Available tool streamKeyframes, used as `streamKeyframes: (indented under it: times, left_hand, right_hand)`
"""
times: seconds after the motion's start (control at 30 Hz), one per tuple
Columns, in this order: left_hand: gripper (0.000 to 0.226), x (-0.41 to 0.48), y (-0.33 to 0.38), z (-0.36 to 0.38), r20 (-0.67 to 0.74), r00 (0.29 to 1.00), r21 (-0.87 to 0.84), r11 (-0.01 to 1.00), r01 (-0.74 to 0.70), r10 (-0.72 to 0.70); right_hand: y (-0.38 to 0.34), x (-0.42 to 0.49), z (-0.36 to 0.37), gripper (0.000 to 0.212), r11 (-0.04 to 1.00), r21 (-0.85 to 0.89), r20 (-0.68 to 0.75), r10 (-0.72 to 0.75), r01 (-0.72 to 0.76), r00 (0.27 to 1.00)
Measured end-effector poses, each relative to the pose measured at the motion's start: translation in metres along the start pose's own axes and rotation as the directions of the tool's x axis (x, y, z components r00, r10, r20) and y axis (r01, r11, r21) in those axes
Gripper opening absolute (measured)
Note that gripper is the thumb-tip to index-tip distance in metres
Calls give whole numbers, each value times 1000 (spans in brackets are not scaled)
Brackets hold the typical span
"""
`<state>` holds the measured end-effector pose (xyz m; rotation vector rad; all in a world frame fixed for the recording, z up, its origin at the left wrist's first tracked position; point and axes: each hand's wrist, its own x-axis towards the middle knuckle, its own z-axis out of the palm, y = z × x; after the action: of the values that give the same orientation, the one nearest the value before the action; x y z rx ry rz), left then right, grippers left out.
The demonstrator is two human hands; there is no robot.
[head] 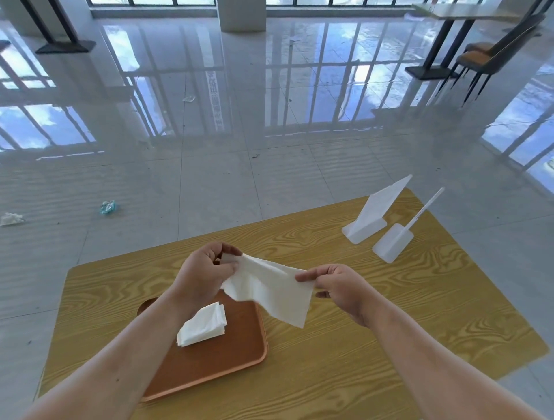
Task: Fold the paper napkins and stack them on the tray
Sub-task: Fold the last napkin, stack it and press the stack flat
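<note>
Glossy tiled floor behind, wood-grain table (389,314) up front, and we're mid-fold. Left hand (207,274) has its fingers (229,266) pinching one top corner of the open napkin (269,290); right hand (338,284) pinches the opposite corner, sheet hanging slack below both grips, clear of the table. Beneath the left fingers sits the tray (227,353), folded stack (202,325) already on it. Risk from here, I'd say: thin tissue pulled taut could tear at the pinches, or the drooping lower edge folds crooked.

Glossy tiled floor (209,186) reflecting windows (180,2), wood-grain table (419,299), chair (491,57)
</note>
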<state>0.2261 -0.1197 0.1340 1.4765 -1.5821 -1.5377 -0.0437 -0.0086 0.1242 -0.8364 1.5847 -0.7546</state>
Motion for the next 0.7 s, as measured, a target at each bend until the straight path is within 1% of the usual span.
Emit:
streamKeyframes:
  times: [0.07, 0.13, 0.17, 0.2, 0.23, 0.27, 0.3, 0.33, 0.4, 0.43, 0.47, 0.5, 0.53, 0.57, 0.6, 0.63, 0.7]
  left_hand:
    - [31, -1, 7, 2, -22, 997, 91, 994, -68, 70]
    - [40, -2, 15, 3, -4, 992, 131, 983, -126, 128]
    - [43, -3, 20, 3, 19, 990, 128, 982, -140, 139]
    - [46, -4, 26, 4, 47, 989, 108, 983, -146, 141]
    - [48, -6, 31, 5, 73, 987, 79, 986, -147, 141]
    - [48, -7, 36, 6, 92, 986, 54, 988, -148, 142]
    - [49, -7, 40, 6, 108, 984, 41, 988, -149, 144]
    - [49, -6, 43, 6, 124, 982, 40, 988, -147, 141]
    - [45, -4, 45, 6, 138, 981, 51, 989, -142, 134]
    - [42, -2, 43, 5, 111, 984, 86, 985, -148, 138]
    - [39, 1, 38, 3, 51, 987, 169, 973, -158, 151]
    - [42, 4, 31, 0, -23, 987, 293, 945, -147, 160]
    - [53, 5, 24, -4, -89, 985, 391, 914, -105, 151]
    - [65, 5, 17, -8, -129, 986, 432, 901, -39, 104]
    - [76, 4, 10, -11, -138, 990, 431, 902, 38, 24]
    - [89, 2, 5, -12, -109, 991, 411, 905, 112, -74]
    - [108, -6, -2, -12, 19, 967, 323, 917, 234, -254]
  right_hand:
    - [2, 0, -1, 33, 1000, 12, -19, -11, 11, 1000]
    - [3, 1, -1, 19, 994, 100, -32, -29, 32, 999]
    - [2, 1, 0, 21, 988, 149, -17, -40, 43, 999]
    - [1, 1, 1, 34, 982, 182, 17, -49, 45, 999]
    - [-1, 1, 3, 48, 984, 175, 61, -46, 35, 997]
    - [-5, 1, 7, 59, 991, 134, 102, -38, 24, 994]
    - [-8, 1, 13, 63, 997, 67, 145, -35, 25, 989]
    - [-11, 1, 20, 59, 999, -5, 176, -36, 37, 984]
    - [-16, 1, 35, 37, 989, -127, 180, -52, 76, 982]
    - [-16, 2, 41, 31, 985, -150, 158, -60, 84, 986]
    - [-16, 2, 46, 31, 987, -143, 130, -61, 79, 990]
    - [-18, 0, 50, 35, 993, -99, 107, -58, 69, 993]
    - [-20, 0, 52, 43, 998, -28, 94, -58, 61, 994]
    - [-21, 0, 54, 53, 997, 56, 91, -61, 56, 994]
    - [-21, 1, 54, 63, 990, 131, 89, -65, 53, 994]
    - [-21, 1, 54, 72, 982, 181, 83, -65, 49, 994]
    - [-22, 2, 54, 87, 971, 238, 69, -56, 38, 996]
